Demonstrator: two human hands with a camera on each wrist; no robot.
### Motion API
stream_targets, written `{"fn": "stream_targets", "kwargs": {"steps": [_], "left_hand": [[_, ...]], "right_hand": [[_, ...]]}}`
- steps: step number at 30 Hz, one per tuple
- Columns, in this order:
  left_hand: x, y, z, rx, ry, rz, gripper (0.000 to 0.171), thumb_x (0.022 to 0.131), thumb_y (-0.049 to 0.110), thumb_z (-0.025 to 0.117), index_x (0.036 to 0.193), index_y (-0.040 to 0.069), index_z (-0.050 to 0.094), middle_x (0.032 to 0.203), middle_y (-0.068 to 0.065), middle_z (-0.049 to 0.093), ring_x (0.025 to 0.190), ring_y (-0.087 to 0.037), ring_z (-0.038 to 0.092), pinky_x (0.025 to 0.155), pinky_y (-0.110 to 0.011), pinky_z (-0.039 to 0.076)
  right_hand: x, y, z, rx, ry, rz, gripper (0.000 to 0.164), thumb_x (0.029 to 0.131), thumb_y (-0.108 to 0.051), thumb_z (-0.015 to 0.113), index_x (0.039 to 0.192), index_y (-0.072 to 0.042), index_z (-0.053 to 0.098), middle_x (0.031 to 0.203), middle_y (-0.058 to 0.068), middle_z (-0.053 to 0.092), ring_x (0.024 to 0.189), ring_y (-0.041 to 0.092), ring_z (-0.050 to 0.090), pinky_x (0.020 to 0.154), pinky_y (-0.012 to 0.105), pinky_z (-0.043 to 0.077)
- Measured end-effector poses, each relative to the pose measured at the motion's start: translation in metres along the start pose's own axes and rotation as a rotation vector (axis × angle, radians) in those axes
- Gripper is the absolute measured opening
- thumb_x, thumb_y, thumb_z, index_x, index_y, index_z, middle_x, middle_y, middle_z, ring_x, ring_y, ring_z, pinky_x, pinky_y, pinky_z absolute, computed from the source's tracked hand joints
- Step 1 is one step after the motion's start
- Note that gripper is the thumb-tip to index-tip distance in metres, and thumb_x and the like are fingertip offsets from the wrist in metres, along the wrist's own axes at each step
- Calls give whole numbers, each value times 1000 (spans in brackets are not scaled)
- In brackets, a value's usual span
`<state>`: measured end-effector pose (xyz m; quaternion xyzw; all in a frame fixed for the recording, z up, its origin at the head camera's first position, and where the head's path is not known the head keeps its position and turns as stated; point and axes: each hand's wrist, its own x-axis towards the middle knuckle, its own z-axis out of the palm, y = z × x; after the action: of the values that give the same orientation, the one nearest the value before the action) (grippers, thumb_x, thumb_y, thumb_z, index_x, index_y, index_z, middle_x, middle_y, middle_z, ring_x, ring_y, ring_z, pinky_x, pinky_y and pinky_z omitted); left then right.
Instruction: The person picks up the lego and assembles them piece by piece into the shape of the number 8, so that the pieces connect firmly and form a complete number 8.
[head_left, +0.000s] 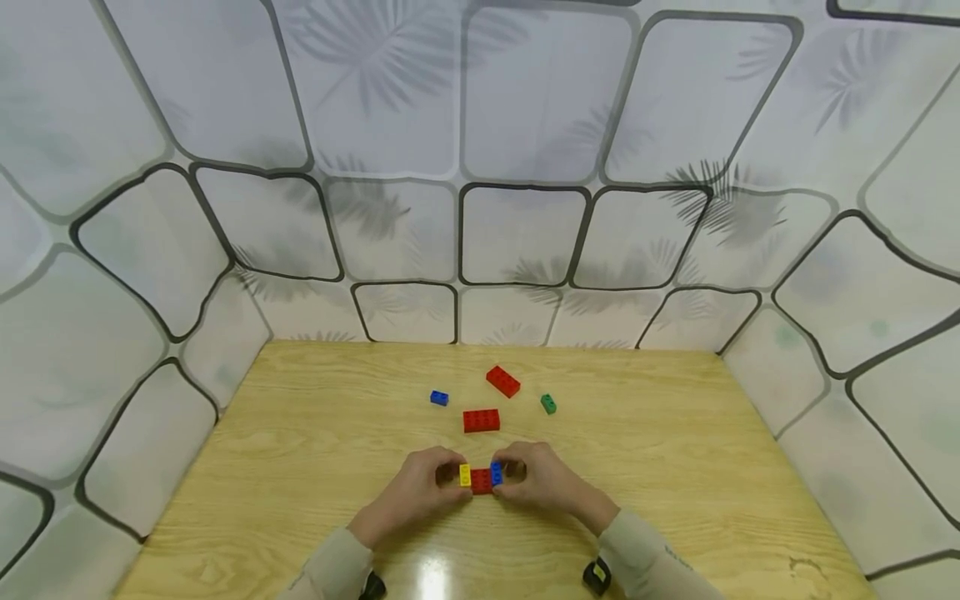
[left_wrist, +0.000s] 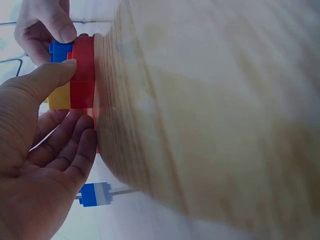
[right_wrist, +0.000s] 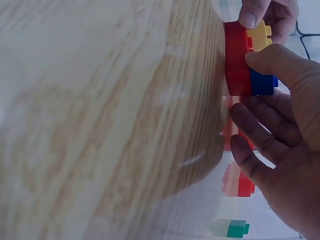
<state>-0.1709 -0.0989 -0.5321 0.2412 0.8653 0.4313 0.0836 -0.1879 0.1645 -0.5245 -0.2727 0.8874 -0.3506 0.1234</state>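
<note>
Between the two hands a red brick (head_left: 481,482) lies on the table, long side across. On its left end sits a yellow brick (head_left: 465,476), and on its right end a blue brick (head_left: 497,473); red studs show between them. My left hand (head_left: 426,482) pinches the yellow end, thumb on the near side and fingers behind. At the blue end my right hand (head_left: 542,478) does the same with thumb and fingers. In the right wrist view the thumb presses the near face where the blue brick (right_wrist: 262,82) meets the red brick (right_wrist: 237,60).
Beyond the hands lies another red brick (head_left: 481,420), and a third red brick (head_left: 502,381) lies askew farther back. A small blue brick (head_left: 439,397) is at the left and a small green brick (head_left: 548,404) at the right. Patterned cloth walls (head_left: 517,233) enclose the wooden table (head_left: 330,392).
</note>
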Motion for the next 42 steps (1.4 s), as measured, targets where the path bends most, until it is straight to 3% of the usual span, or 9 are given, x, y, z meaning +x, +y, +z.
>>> {"fn": "stream_targets", "kwargs": {"steps": [16,22,26,35,42], "left_hand": [[5,-4,3,-3,12,7,38,91,23,86,120,2,74,102,-1,72,90,-11,64,77,-24,55],[5,-3,2,12,8,13,38,91,23,85,120,2,73,103,-1,73,90,-11,65,78,-23,55],[4,-2,1,25,7,23,38,91,23,85,121,2,73,102,-2,72,89,-12,65,77,-23,55],[6,0,0,47,-7,6,40,91,24,85,122,2,72,101,-1,70,90,-15,64,77,-24,54],[7,-1,1,50,-3,0,40,90,25,86,121,3,73,99,0,70,88,-12,63,77,-23,53]], "right_hand": [[5,5,0,10,11,-13,36,89,-24,85,121,-12,76,105,-7,73,93,10,64,82,25,54],[4,0,-5,28,21,-24,47,92,-38,83,128,-8,74,115,-1,77,94,11,67,82,25,56],[6,-4,-10,32,74,-44,47,98,-43,76,127,-7,75,117,3,78,94,9,68,80,26,56],[16,0,-19,15,190,-85,30,102,-27,72,121,-4,75,108,2,78,90,11,68,76,24,55],[26,6,-22,19,216,-68,35,97,-24,78,126,-4,73,116,11,74,95,17,68,77,24,55]]}}
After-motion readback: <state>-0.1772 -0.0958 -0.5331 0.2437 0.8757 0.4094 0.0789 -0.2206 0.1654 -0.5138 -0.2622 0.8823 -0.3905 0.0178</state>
